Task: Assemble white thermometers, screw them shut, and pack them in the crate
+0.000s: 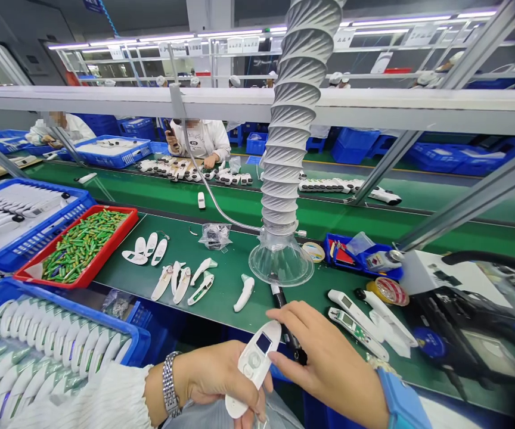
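1. Left hand (222,381) grips a white thermometer (253,366) round its lower handle, long axis tilted up and to the right, screen facing up.
2. Right hand (329,363) lies just right of it, fingers loosely curled, fingertips touching its side; nearer the black tool (287,325).
3. Beyond, loose white shells (181,280) lie on the green surface (230,286).
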Demonstrator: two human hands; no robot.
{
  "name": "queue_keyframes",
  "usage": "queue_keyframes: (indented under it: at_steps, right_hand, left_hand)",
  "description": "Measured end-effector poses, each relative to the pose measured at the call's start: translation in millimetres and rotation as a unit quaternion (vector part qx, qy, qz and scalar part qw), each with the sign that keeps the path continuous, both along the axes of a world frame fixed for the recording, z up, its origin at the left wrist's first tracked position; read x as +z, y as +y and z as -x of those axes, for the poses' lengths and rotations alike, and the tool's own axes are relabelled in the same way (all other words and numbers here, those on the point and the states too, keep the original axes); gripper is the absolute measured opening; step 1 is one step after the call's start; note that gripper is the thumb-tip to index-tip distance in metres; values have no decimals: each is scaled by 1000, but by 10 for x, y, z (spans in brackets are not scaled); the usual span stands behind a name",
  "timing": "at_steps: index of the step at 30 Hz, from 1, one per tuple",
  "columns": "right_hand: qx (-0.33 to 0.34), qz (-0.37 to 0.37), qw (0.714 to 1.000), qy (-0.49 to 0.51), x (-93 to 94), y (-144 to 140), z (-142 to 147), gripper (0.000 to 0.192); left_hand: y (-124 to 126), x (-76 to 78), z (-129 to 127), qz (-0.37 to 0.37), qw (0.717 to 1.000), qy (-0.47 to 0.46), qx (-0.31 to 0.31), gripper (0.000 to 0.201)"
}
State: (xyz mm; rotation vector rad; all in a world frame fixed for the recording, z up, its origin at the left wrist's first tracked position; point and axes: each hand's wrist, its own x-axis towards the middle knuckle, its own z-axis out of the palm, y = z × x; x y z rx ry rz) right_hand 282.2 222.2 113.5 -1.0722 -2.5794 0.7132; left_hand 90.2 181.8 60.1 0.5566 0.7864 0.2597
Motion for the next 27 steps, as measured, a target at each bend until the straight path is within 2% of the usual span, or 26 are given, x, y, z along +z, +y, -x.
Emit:
queue_keyframes:
  at_steps: [5, 12, 22, 25, 27]
  right_hand:
    - [-79, 2, 997, 26, -195, -148, 32, 56]
    - [-125, 36, 991, 22, -254, -191, 133, 43]
    - [-144, 44, 988, 22, -253, -182, 164, 39]
    - [-152, 20, 986, 70, -269, -174, 87, 42]
    - [-160, -3, 978, 132, -266, -192, 5, 35]
  left_hand:
    - [-31, -4, -34, -24, 999, 9, 39, 30]
    - [-46, 17, -86, -45, 998, 31, 44, 20]
    - [-53, -69, -57, -46, 998, 10, 40, 26]
    - [-47, -62, -45, -35, 998, 15, 51, 27]
    - [-38, -53, -30, -27, 997, 9, 67, 29]
